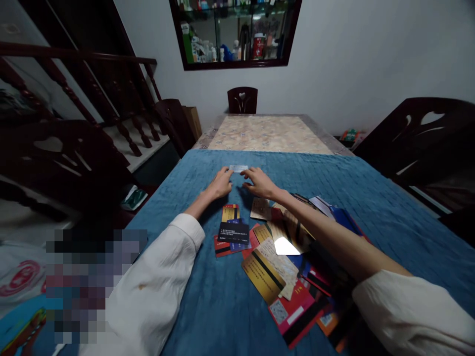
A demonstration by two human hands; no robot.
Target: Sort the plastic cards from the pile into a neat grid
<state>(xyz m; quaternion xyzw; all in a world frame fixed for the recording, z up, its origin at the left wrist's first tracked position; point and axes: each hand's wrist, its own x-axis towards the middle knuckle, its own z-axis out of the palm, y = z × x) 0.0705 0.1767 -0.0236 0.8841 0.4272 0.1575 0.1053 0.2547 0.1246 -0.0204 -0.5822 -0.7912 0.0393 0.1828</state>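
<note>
Pale card [238,168] at the far part of the blue cloth [211,301], that is where we have both hands, one at each end of it. Our left hand [221,183] reaches its left end with the fingertips, and our right hand [260,183] has its fingertips at the lower right corner. Both hands look released rather than clenched, the fingers loosely bent and each thumb apart from them; whether the fingertips press on the card, we cannot tell. Nearer to us, between our forearms, lies a small overlapping group: a black card [234,233] with white print on top, a yellow card [230,212] sticking out at the far side and a red card [221,248] at the near left. Just to the right, partly under our right forearm, a larger heap spreads out, with a gold card [264,275] and a magenta card [297,312] bearing a printed square code at its near side. Past the cloth's far edge shows the table's patterned top [267,132], with a dark wooden chair [242,101] at its end. Behind, a wall cabinet [235,63] displays bottles and other containers, and a wooden railing [92,53] runs along the left.
</note>
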